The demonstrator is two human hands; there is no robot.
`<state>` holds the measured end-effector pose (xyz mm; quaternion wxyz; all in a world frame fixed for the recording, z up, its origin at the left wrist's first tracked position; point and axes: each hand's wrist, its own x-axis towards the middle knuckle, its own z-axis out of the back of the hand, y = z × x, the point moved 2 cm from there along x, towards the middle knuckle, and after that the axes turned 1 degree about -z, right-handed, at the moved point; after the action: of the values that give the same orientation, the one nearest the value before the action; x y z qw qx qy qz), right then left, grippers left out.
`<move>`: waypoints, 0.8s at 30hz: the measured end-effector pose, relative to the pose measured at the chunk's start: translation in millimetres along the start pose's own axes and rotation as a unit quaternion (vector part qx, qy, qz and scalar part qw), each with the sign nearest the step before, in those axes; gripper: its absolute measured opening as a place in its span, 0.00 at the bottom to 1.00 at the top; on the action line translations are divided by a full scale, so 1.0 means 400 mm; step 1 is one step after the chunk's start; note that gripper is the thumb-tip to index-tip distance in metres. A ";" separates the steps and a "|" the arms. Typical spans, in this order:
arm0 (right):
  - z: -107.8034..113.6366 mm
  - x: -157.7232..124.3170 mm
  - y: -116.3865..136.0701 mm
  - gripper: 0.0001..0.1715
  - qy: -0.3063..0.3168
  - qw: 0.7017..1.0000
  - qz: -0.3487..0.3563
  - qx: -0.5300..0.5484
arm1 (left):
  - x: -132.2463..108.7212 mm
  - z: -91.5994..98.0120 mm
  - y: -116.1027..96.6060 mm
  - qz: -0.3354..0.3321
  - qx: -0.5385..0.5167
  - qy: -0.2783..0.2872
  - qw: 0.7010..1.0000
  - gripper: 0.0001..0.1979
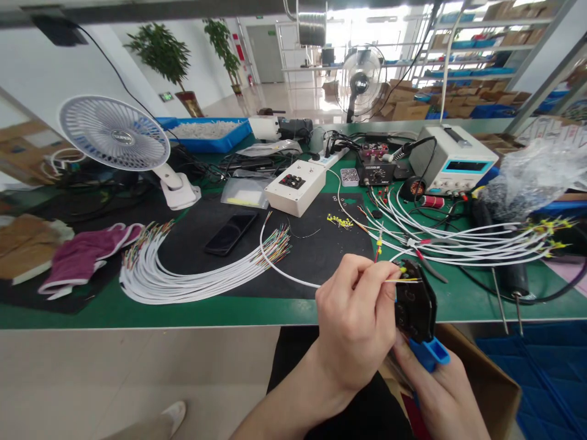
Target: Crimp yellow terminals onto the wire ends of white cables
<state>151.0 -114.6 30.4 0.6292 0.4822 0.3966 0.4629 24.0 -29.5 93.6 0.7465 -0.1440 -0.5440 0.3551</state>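
Crimper (416, 308) in right hand (438, 385), beside left (355, 311)

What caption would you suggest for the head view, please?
Left hand holds thin wires at a black-and-blue crimping tool in the right hand, before a green workbench.

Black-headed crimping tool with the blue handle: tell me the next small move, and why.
Probably check the small yellow piece's seating with the left hand: it sits at the black-headed crimping tool, its fit is unclear, and the right hand grips the blue plastic handle.
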 end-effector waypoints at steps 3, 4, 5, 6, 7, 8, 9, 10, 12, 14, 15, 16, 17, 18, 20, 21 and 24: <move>0.002 -0.010 0.011 0.29 -0.020 0.999 -0.033 0.023 | 0.000 -0.006 -0.001 -0.008 0.019 0.009 1.000 0.10; 0.001 -0.014 0.015 0.30 -0.023 0.998 -0.047 0.034 | 0.000 -0.008 0.000 -0.008 0.020 0.012 1.000 0.10; 0.001 -0.017 0.018 0.30 -0.019 0.997 -0.060 0.044 | 0.000 -0.009 0.001 -0.006 0.017 0.016 1.000 0.10; 0.000 -0.019 0.019 0.30 -0.010 0.996 -0.071 0.055 | 0.000 -0.011 0.003 -0.004 0.013 0.019 1.000 0.10; -0.001 -0.022 0.017 0.30 0.002 0.995 -0.082 0.063 | 0.000 -0.012 0.005 -0.003 0.009 0.023 1.000 0.10; 0.000 -0.024 0.014 0.29 0.010 0.993 -0.095 0.067 | 0.001 -0.013 0.007 -0.002 0.006 0.027 1.000 0.09; 0.001 -0.025 0.009 0.29 0.012 0.992 -0.105 0.066 | 0.001 -0.013 0.008 -0.002 0.004 0.029 1.000 0.09; 0.002 -0.026 0.004 0.29 0.011 0.992 -0.107 0.059 | 0.000 -0.013 0.008 -0.003 0.004 0.031 0.999 0.10; 0.005 -0.026 -0.004 0.28 0.007 0.996 -0.083 0.029 | -0.002 -0.010 0.007 -0.008 0.013 0.037 0.999 0.10; 0.005 -0.023 -0.006 0.28 0.009 0.999 -0.033 -0.010 | -0.005 -0.005 0.001 -0.016 0.038 0.040 0.998 0.10; 0.005 -0.021 -0.004 0.29 0.012 1.000 -0.007 -0.025 | -0.007 -0.003 -0.002 -0.020 0.054 0.042 0.997 0.10; 0.004 -0.020 -0.002 0.29 0.014 0.999 0.012 -0.036 | -0.008 0.000 -0.005 -0.025 0.070 0.045 0.996 0.11; 0.004 -0.018 0.001 0.30 0.015 0.999 0.021 -0.043 | -0.009 0.002 -0.008 -0.030 0.085 0.048 0.995 0.11; 0.004 -0.017 0.004 0.31 0.016 0.998 0.025 -0.046 | -0.010 0.003 -0.010 -0.034 0.099 0.052 0.993 0.11; 0.004 -0.016 0.009 0.32 0.024 0.999 0.018 -0.043 | -0.009 0.005 -0.011 -0.042 0.121 0.062 0.990 0.09; 0.005 -0.016 0.010 0.32 0.029 0.999 0.009 -0.037 | -0.008 0.005 -0.010 -0.041 0.126 0.066 0.989 0.08; 0.008 -0.026 0.007 0.33 0.032 0.998 -0.047 0.004 | -0.004 0.006 0.001 -0.016 0.088 0.076 0.993 0.08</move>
<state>150.9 -125.1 34.3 0.6357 0.4504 0.4402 0.4463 21.4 -30.8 93.2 0.8013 -0.0954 -0.4543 0.3774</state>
